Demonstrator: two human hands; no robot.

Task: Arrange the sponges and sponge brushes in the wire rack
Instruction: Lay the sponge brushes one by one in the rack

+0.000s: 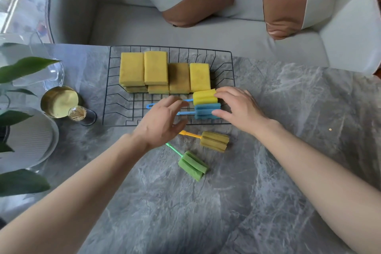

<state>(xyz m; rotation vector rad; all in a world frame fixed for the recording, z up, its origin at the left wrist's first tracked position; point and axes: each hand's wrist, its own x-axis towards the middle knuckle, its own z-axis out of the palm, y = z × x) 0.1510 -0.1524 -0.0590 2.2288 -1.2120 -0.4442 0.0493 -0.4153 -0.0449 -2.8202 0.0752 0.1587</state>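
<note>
Already we have the flat sponges [156,71] packed along the far side of the wire rack [115,107]. Our left hand [159,122] hovers over the rack's near edge, fingers spread, gripping nothing we can see. Right of it, two brushes lie in the rack, handles left, heads right, long axes across it: yellow brush [205,97], blue brush [207,111]. Our right hand [239,107] touches both heads with loosely open fingers; a hard nudge could skew them. On the bench outside the rack's near edge wait the olive brush [214,141] and green brush [192,166].

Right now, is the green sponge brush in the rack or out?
Out: the green sponge brush lies on the table, nearer than the wire rack.
</note>
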